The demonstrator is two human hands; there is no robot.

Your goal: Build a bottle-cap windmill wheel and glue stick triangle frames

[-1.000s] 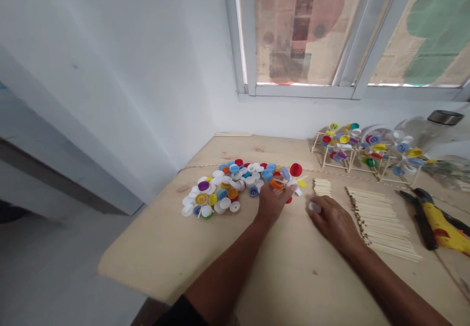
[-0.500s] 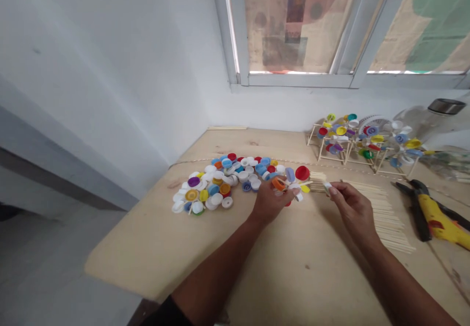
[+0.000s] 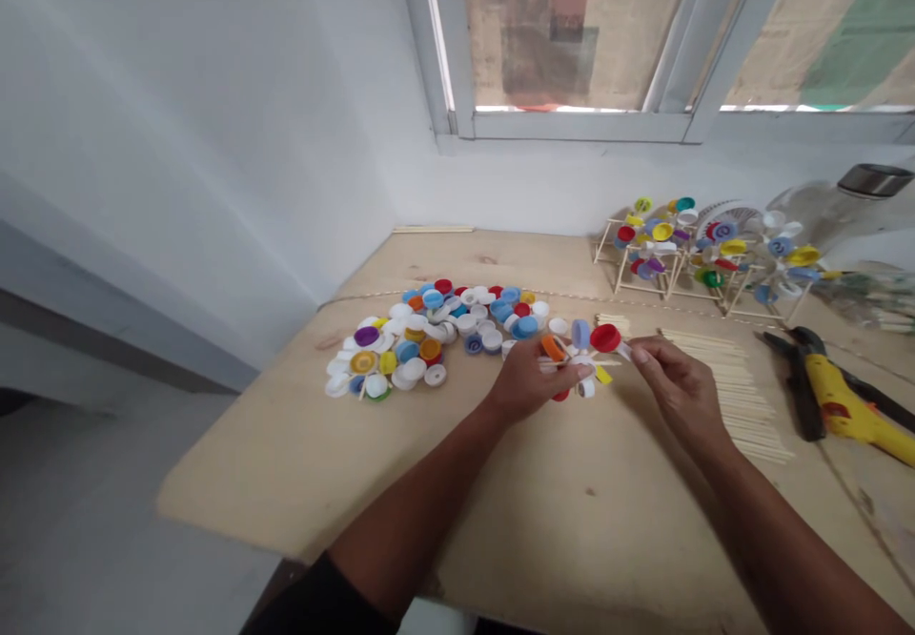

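My left hand (image 3: 525,382) pinches a cap wheel (image 3: 580,360) in its fingers over the bench (image 3: 572,521), right of the cap pile (image 3: 429,339); my right hand (image 3: 679,389) fingers pinch a white cap (image 3: 624,350) at the wheel's right edge

The left hand (image 3: 525,382) holds the cap wheel (image 3: 597,349), and its fingers cover the wheel's middle. The right hand (image 3: 676,387) pinches a white bit (image 3: 624,350) by the wheel, and it is too small to tell what it is. This hand hides part of the stick pile (image 3: 747,401). At the right edge of the table (image 3: 572,530), the glue gun (image 3: 847,414) is cut off by the picture's side. So is the blurry jar (image 3: 836,220) at the far right corner. Both arms run out at the bottom.
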